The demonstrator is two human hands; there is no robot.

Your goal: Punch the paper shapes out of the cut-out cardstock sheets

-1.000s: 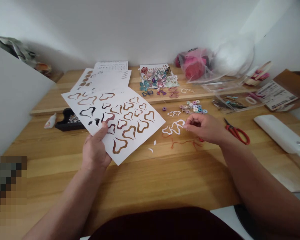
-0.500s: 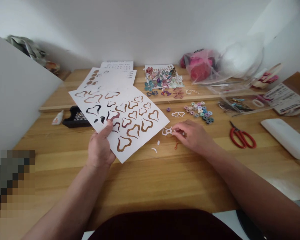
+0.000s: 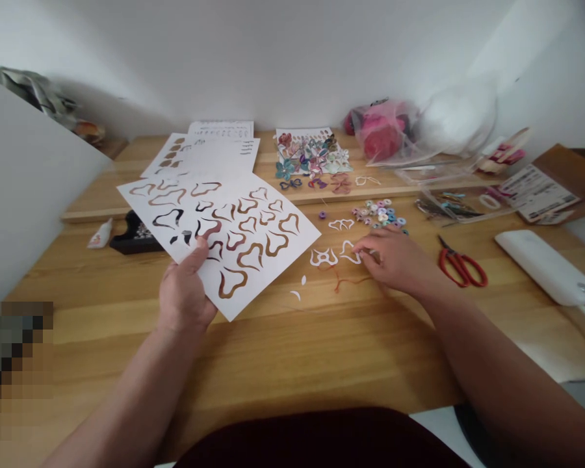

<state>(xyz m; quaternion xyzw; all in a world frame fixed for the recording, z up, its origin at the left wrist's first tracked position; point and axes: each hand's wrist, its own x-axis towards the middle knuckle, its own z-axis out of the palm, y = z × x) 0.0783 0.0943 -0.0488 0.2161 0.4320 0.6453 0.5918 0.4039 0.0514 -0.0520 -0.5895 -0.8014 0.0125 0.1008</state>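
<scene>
My left hand grips a white sheet full of curved cut-out openings, its thumb on top, above the table. Between the fingertips of my right hand is a white petal-shaped outline cutout, low at the tabletop. Just left of it lies a joined white cutout, with another white double-loop cutout farther back. An orange thread runs toward my right hand. Two small white slivers, a curved one and an oval one, lie nearer the sheet.
Red-handled scissors and a white device lie to the right. Behind my right hand are several thread bobbins. Fabric flowers rest on the raised shelf. A black tray and a glue bottle stand left.
My right hand has shifted right and now holds a petal outline apart from the joined cutout. More orange thread shows. The view has turned slightly right; the sheet remains in my left hand.
</scene>
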